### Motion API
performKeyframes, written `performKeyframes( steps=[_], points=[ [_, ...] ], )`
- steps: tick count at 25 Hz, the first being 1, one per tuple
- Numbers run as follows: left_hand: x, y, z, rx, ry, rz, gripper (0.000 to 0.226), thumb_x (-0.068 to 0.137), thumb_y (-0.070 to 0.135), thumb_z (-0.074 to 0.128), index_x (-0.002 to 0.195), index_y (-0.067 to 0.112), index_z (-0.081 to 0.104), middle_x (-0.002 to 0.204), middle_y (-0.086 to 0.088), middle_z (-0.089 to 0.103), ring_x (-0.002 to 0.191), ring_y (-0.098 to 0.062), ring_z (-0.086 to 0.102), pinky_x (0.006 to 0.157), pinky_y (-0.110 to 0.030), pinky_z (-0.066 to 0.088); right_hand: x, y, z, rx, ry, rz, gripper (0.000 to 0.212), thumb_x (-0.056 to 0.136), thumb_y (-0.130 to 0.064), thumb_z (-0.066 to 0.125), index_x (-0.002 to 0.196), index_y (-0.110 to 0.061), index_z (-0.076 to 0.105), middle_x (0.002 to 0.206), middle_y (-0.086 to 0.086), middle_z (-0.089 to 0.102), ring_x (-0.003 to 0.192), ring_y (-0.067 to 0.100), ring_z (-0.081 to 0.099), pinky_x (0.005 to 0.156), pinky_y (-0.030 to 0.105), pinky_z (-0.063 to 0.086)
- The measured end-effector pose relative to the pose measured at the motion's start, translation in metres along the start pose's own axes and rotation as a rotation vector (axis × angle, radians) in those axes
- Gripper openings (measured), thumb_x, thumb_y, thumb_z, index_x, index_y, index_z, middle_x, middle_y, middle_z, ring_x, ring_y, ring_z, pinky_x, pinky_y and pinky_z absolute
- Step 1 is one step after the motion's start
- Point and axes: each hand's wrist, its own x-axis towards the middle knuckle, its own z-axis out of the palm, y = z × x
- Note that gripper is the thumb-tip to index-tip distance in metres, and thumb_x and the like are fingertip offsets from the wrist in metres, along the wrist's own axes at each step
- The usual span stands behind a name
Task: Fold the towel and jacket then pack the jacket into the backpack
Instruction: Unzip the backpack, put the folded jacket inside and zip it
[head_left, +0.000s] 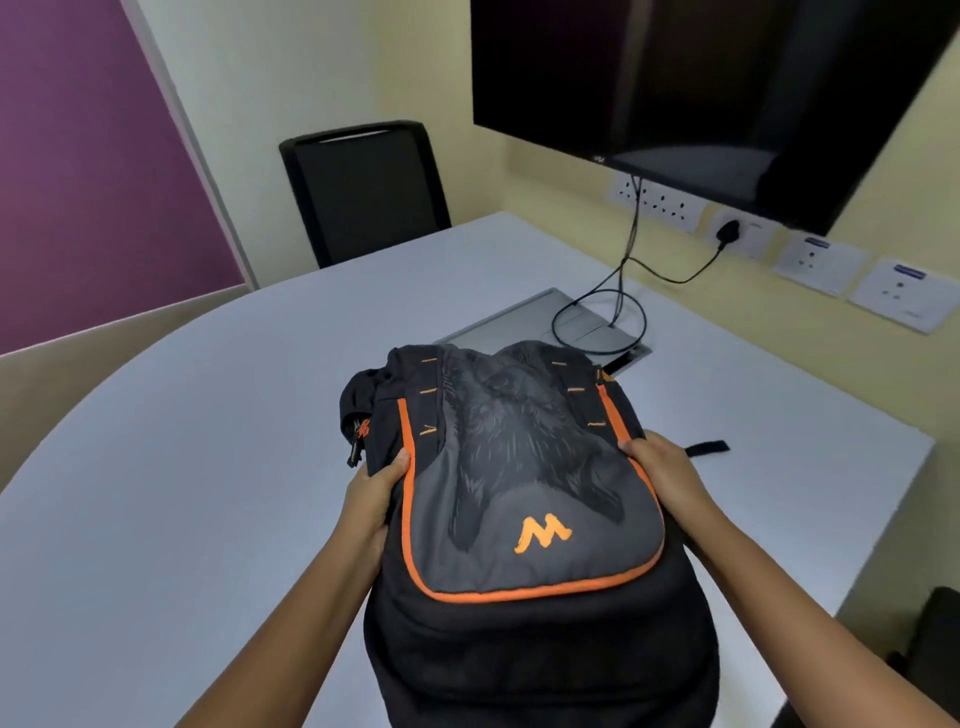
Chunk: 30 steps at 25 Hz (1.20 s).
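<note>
Backpack (524, 519) lies front-up at table (156, 467) centre (jacket, towel not visible), left hand (375, 496) gripping its 9 o'clock edge, right hand (657, 470) its 3 o'clock edge, probably to steady or reposition it.

Both bare forearms reach forward from the bottom of the view, angled inward toward each other. The left hand (376, 493) grips the left side of the backpack (524, 519), thumb on top and fingers curled under the edge, out of sight. The right hand (662, 470) mirrors it on the right side, thumb pressed along the top edge, fingers wrapped down around the side. The wrists are straight, level with each other and well apart.
</note>
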Motion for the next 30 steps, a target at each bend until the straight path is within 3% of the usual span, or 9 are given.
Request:
performKeyframes(
  steps=[5,11,14,17,20,22,24,26,30],
  points=[
    [0.018,0.009,0.077,0.122,-0.138,0.074,0.045,0.087,0.022,0.062,0.131,0.015,0.051,0.120,-0.011,0.064,0.105,-0.030,0.063,0.095,-0.047,0.048,0.002,0.009,-0.064,0.077,0.276,-0.189,0.024,0.093,-0.015,0.050,0.076,0.000,0.053,0.066,0.006,0.053,0.053,0.005,0.047,0.046,0.012,0.034],
    [0.063,-0.006,0.215,0.384,-0.239,0.152,0.034,0.090,0.016,0.059,0.123,0.010,0.055,0.112,-0.013,0.065,0.091,-0.026,0.064,0.075,-0.031,0.050,0.029,0.056,-0.144,0.182,0.530,-0.253,0.028,0.093,-0.016,0.053,0.065,-0.016,0.048,0.056,-0.006,0.048,0.050,0.003,0.042,0.048,0.015,0.033],
    [0.095,-0.032,0.285,0.587,-0.262,0.218,0.031,0.090,0.014,0.060,0.120,0.008,0.058,0.111,-0.012,0.064,0.087,-0.022,0.060,0.076,-0.028,0.045,0.053,0.077,-0.177,0.179,0.628,-0.281,0.027,0.090,-0.023,0.053,0.064,-0.024,0.046,0.056,-0.009,0.047,0.051,0.002,0.043,0.049,0.012,0.033],
    [0.124,-0.054,0.354,0.751,-0.316,0.273,0.022,0.089,0.015,0.061,0.110,0.009,0.061,0.099,-0.008,0.064,0.078,-0.016,0.061,0.067,-0.025,0.046,0.080,0.101,-0.212,0.182,0.742,-0.227,0.034,0.093,-0.013,0.054,0.064,-0.028,0.043,0.058,-0.008,0.046,0.055,-0.001,0.047,0.052,0.009,0.035],
    [0.156,-0.074,0.405,0.820,-0.389,0.333,0.025,0.089,0.015,0.061,0.114,0.011,0.062,0.101,-0.012,0.067,0.092,-0.029,0.065,0.081,-0.035,0.051,0.099,0.127,-0.224,0.221,0.891,-0.145,0.027,0.086,-0.042,0.052,0.065,-0.026,0.044,0.058,-0.008,0.049,0.058,-0.002,0.049,0.055,0.011,0.035],
    [0.167,-0.087,0.414,0.893,-0.383,0.352,0.032,0.088,0.015,0.062,0.119,0.011,0.061,0.101,-0.012,0.067,0.095,-0.028,0.064,0.082,-0.034,0.049,0.092,0.142,-0.213,0.242,0.891,-0.063,0.031,0.078,-0.054,0.047,0.072,-0.023,0.051,0.061,-0.006,0.055,0.065,-0.003,0.054,0.058,0.012,0.036],
    [0.177,-0.100,0.412,0.936,-0.367,0.297,0.030,0.088,0.017,0.062,0.117,0.010,0.062,0.102,-0.011,0.067,0.098,-0.028,0.063,0.083,-0.032,0.048,0.092,0.153,-0.200,0.223,0.823,0.051,0.029,0.088,-0.042,0.055,0.081,-0.013,0.057,0.065,-0.006,0.058,0.073,0.010,0.059,0.063,0.024,0.038],
    [0.202,-0.133,0.465,0.976,-0.412,0.230,0.031,0.091,0.021,0.058,0.119,0.008,0.061,0.115,-0.012,0.065,0.109,-0.026,0.060,0.094,-0.032,0.045,0.134,0.174,-0.230,0.179,0.754,0.165,0.020,0.091,-0.030,0.056,0.085,-0.010,0.058,0.073,-0.002,0.060,0.081,0.026,0.057,0.066,0.031,0.035],
    [0.180,-0.154,0.480,1.219,-0.600,0.296,0.045,0.098,0.036,0.040,0.136,0.011,0.045,0.141,-0.009,0.047,0.130,-0.023,0.044,0.106,-0.030,0.031,0.152,0.159,-0.220,0.020,0.560,0.056,0.018,0.090,-0.035,0.057,0.081,-0.019,0.055,0.076,-0.007,0.059,0.076,0.018,0.056,0.060,0.026,0.040]
  ],
)
